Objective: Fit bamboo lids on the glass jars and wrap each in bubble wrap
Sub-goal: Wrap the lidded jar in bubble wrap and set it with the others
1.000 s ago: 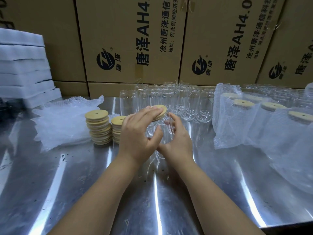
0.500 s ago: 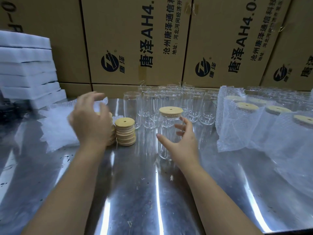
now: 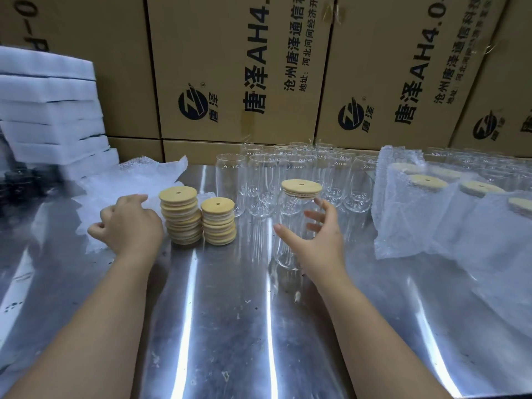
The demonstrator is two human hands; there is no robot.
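seated bamboo lid (image 3: 301, 188) on glass jar (image 3: 290, 217); moved left hand (image 3: 131, 226) over, gripping bubble wrap (image 3: 129, 180); kept right hand (image 3: 319, 243) spread beside jar; wrapping next, likely.

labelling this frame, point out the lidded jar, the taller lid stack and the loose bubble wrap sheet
lidded jar (image 3: 292, 214): head view, glass body under the lid
taller lid stack (image 3: 180, 218): head view, side, midway up
loose bubble wrap sheet (image 3: 144, 180): head view, bare middle
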